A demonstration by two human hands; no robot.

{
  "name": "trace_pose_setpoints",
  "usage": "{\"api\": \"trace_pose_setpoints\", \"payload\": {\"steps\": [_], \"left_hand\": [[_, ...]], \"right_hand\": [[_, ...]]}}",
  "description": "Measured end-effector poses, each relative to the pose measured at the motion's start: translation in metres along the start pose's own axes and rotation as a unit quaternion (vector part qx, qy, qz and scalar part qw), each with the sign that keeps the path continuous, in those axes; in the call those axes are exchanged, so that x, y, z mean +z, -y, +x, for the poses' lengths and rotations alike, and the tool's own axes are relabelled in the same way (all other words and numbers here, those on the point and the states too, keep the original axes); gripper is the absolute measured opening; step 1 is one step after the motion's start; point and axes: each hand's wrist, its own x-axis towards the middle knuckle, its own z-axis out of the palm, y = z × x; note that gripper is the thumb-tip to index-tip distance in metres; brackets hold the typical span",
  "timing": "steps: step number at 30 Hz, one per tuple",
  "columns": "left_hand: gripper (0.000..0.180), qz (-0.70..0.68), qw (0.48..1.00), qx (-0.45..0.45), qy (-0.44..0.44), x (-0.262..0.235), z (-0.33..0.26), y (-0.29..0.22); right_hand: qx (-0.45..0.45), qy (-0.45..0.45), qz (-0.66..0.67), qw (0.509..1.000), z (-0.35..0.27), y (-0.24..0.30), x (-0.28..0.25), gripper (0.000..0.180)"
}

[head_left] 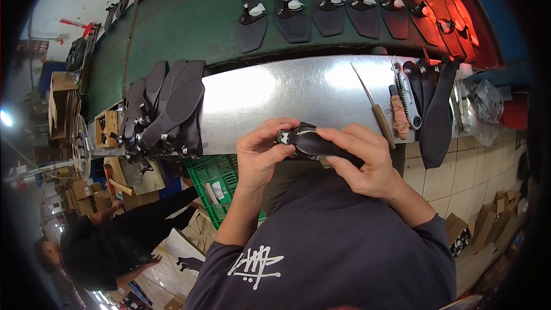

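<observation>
In front of my chest, over the near edge of the steel bench [258, 100], I hold a dark sandal [315, 143] with a shiny light fitting at its left end. My left hand [257, 152] pinches that end between thumb and fingers. Around the sandal's right part, my right hand [367, 161] is closed, thumb below and fingers on top. The fingers partly hide its underside. To the right on the bench lie an awl [379, 120] with a wooden handle and a tool with a wrapped tan handle [399, 117].
Dark sandals and soles [181, 95] are heaped at the bench's left end. More dark soles [437, 120] overhang its right end. Beyond, a green conveyor belt [189, 28] carries a row of sandals, the rightmost under red light. A green crate [215, 183] stands below; a person [109, 247] is at lower left.
</observation>
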Motion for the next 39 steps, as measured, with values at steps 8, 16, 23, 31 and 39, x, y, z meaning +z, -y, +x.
{"api": "trace_pose_setpoints", "payload": {"steps": [8,16,23,31,39], "left_hand": [[0.039,0.069,0.995,0.045,0.063,-0.007,0.000,0.000],[0.045,0.060,0.994,0.033,0.083,-0.009,-0.002,0.001],[0.044,0.167,0.981,0.049,0.087,-0.003,-0.006,-0.006],[0.042,0.111,0.992,-0.065,0.015,0.014,-0.004,-0.003],[0.042,0.111,0.987,-0.111,-0.017,0.017,-0.006,0.000]], "right_hand": [[-0.032,0.041,-0.048,0.997,0.004,0.003,-0.010,0.048],[-0.063,0.020,-0.104,0.992,0.002,0.006,-0.005,0.049],[-0.046,0.037,-0.140,0.988,0.004,0.013,-0.005,0.047],[0.059,0.022,-0.049,0.997,0.005,-0.005,0.000,0.037],[0.046,0.025,-0.065,0.997,0.002,-0.012,0.008,0.018]]}}
